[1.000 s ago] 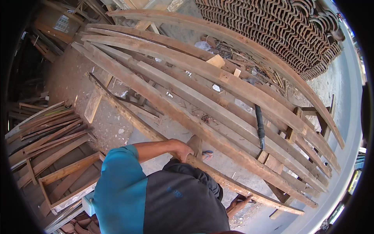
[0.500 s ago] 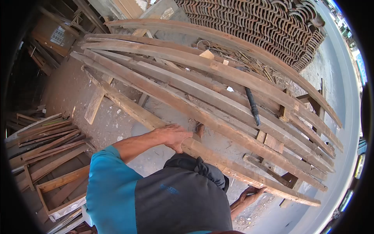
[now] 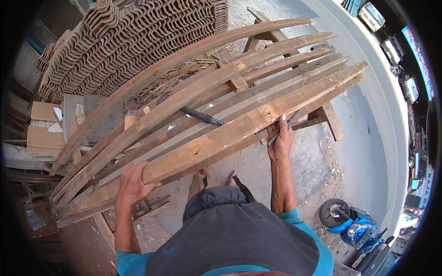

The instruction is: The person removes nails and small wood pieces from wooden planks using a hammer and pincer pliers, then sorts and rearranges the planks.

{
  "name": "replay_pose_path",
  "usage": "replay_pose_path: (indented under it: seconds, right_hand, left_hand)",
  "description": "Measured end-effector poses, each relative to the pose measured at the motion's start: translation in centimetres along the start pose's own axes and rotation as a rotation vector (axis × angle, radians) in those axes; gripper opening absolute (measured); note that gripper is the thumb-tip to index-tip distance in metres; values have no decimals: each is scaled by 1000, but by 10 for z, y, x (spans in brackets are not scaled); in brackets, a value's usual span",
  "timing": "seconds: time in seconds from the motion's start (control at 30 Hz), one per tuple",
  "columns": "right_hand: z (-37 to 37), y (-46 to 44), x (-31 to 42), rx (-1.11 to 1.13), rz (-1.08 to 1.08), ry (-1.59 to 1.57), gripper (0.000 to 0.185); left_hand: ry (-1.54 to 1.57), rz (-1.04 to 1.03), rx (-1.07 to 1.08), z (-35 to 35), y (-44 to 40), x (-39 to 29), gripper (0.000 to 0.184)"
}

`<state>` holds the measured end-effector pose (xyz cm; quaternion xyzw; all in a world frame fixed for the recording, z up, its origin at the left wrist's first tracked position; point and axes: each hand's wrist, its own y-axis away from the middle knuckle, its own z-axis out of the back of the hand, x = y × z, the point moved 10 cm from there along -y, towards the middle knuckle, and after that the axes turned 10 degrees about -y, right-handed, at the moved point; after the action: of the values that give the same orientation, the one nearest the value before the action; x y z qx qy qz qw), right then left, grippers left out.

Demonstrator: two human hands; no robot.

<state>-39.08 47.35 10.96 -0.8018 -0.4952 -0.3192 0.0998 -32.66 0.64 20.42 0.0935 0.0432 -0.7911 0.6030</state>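
A long wooden beam [image 3: 202, 146], worn brown with small holes in its face, lies slantwise in front of me at the near side of a row of beams. My left hand [image 3: 132, 182] is closed round it toward its left part, fingers over the top and thumb below. My right hand [image 3: 281, 140] grips its near edge farther right, with the thumb against the wood. A thin grey-blue stick-like thing shows by the right fingers; its kind I cannot make out. Beyond the beam, a black tubular tool [image 3: 202, 116] rests across the other beams.
More long beams [image 3: 193, 94] lie side by side on wooden supports [image 3: 329, 120]. Stacked roof tiles [image 3: 133, 46] stand behind. Cardboard [image 3: 45, 131] is at the left. A blue motorbike [image 3: 357, 227] stands at the right, and parked vehicles line the road edge.
My view has turned toward the right, bringing the motorbike into sight. The beam in my hands, earlier apart from the row, now lies close against it. Both hands are still on it.
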Motion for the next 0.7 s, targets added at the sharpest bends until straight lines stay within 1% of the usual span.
replay_pose_path:
  seconds: [0.13, 0.17, 0.23, 0.33, 0.37, 0.43, 0.47, 0.53, 0.6, 0.67, 0.7]
  right_hand:
    - [-56, -28, -45, 63, -48, -7, 31]
    - [-60, -39, -58, 48, -60, 31, 30]
    - [-83, -59, -80, 30, -50, 50, 32]
    - [-102, -93, -103, 28, -72, 290, 34]
    - [-109, -100, -107, 22, -60, 293, 34]
    - [-114, -109, -114, -44, -46, 439, 39]
    - [-116, -107, -114, -49, -41, 447, 39]
    - [-118, -94, -106, -37, 6, 555, 38]
    - [-116, -74, -102, -45, -10, 607, 39]
    - [-108, -56, -96, -63, -4, 656, 40]
    - [-100, -47, -93, -67, -41, 665, 39]
  left_hand:
    - [43, 37, -64, 19, -34, 51, 79]
    - [47, 16, -62, 17, -42, 66, 79]
    - [45, 0, -143, 20, -62, 94, 78]
    - [51, -24, -170, 33, -98, 109, 78]
    - [58, -36, -171, 31, -109, 118, 78]
    - [-20, -38, -255, 32, -129, 138, 77]
    - [-10, -42, -252, 30, -140, 146, 77]
    - [-43, 47, -183, 23, -167, 166, 81]
    - [-56, 53, -154, 9, -191, 183, 80]
    - [-99, 2, -243, 8, -215, 185, 73]
    - [-90, -7, -235, 4, -225, 190, 73]
